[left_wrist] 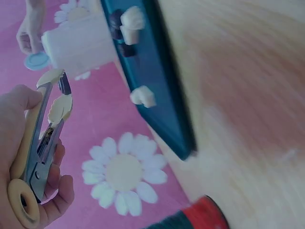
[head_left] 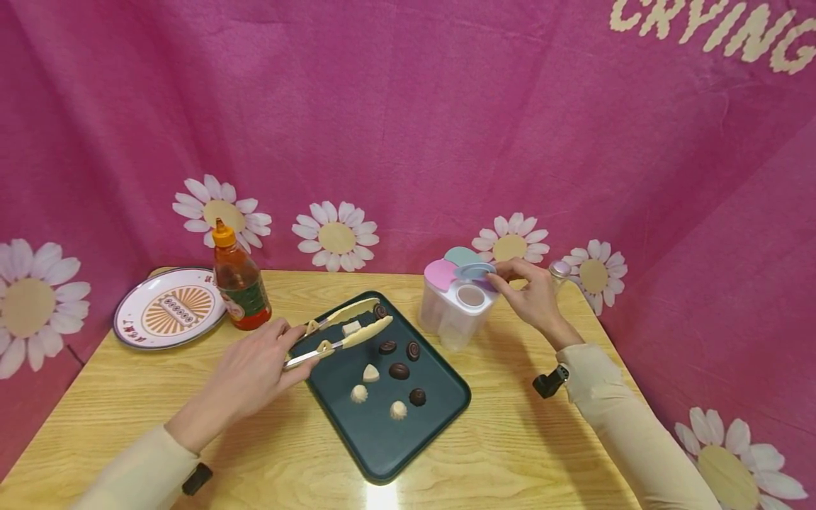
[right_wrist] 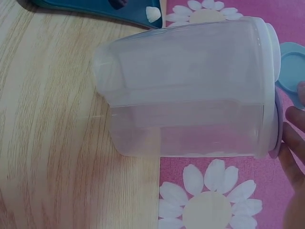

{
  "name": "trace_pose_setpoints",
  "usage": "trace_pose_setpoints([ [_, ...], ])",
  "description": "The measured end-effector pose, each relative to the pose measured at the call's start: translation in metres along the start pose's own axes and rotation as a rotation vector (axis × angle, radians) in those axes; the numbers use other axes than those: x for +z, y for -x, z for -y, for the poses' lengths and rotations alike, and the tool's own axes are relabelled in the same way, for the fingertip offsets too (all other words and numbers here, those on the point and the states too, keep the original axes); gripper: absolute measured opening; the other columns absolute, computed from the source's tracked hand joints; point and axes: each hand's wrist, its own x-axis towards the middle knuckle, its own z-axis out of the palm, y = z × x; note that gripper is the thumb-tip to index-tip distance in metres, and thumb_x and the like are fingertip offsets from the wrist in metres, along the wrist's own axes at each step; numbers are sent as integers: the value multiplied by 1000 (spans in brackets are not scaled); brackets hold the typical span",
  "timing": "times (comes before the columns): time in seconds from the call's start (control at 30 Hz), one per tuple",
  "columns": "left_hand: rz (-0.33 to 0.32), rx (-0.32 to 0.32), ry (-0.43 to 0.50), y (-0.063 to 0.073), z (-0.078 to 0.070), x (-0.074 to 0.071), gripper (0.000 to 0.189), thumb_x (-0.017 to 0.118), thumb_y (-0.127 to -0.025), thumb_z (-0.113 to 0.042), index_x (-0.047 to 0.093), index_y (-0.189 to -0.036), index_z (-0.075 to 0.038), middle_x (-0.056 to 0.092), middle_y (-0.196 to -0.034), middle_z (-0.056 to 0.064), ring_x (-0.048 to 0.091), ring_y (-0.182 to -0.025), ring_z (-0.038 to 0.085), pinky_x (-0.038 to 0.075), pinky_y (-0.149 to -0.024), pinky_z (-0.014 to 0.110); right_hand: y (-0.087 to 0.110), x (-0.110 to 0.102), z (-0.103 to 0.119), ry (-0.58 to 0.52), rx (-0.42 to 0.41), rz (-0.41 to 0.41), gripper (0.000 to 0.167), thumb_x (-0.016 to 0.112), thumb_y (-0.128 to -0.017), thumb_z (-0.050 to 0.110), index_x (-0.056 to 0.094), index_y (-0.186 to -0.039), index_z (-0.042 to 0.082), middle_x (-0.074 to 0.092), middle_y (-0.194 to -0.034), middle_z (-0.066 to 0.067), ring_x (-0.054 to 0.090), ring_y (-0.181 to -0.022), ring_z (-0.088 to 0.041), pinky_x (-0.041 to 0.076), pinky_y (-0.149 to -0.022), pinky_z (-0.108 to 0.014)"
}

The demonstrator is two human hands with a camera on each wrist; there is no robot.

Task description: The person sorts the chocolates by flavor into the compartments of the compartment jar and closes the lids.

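Note:
My left hand (head_left: pixel 255 368) grips a pair of tongs (head_left: pixel 338 343) with cream tips and metal arms. Between the tips is a dark chocolate (left_wrist: pixel 64 84), above the dark green tray (head_left: pixel 382 453). White and dark chocolates lie spread on that tray, among them a white ribbed one (head_left: pixel 398 410) and a dark oval one (head_left: pixel 399 371). At the right, my right hand (head_left: pixel 532 294) pinches the raised blue lid (right_wrist: pixel 291 71) of a clear plastic container (right_wrist: pixel 190 86). Below this lid, the round opening (head_left: pixel 471 295) is uncovered. The pink lid (head_left: pixel 440 273) and green lid (head_left: pixel 462 256) lie flat.
A sauce bottle (head_left: pixel 241 283) with an orange cap stands at the left, beside a white patterned plate (head_left: pixel 137 329). Behind the right hand is a small jar (head_left: pixel 559 270). A pink flowered cloth (head_left: pixel 408 142) hangs along the back of the wooden table (head_left: pixel 510 453).

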Motion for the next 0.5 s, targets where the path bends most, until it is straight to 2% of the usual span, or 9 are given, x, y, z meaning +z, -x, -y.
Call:
trace_pose_setpoints([
  [0.1, 3, 3, 28, -9, -9, 0, 58, 76, -93, -48, 69, -134, -7, 65, -102, 9, 54, -82, 17, 52, -67, 30, -1, 0, 0, 2, 4, 5, 13, 84, -87, 2, 80, -98, 6, 79, -89, -9, 67, -81, 7, 56, -76, -13],
  [0.3, -39, 55, 50, -26, -28, 2, 59, 76, -93, -48, 69, -134, -6, 67, -105, 10, 58, -86, 19, 58, -72, 34, -1, -2, 2, 12, 11, 15, 14, 85, -87, 3, 81, -99, 8, 81, -91, -9, 68, -81, 7, 56, -76, -12],
  [0.5, -72, 103, 49, -44, -44, 3, 58, 76, -93, -48, 70, -134, -7, 66, -103, 10, 56, -83, 18, 56, -66, 31, -1, -4, 4, 30, 13, 29, 15, 85, -87, 2, 81, -100, 6, 81, -92, -10, 66, -83, 9, 53, -78, -7],
])
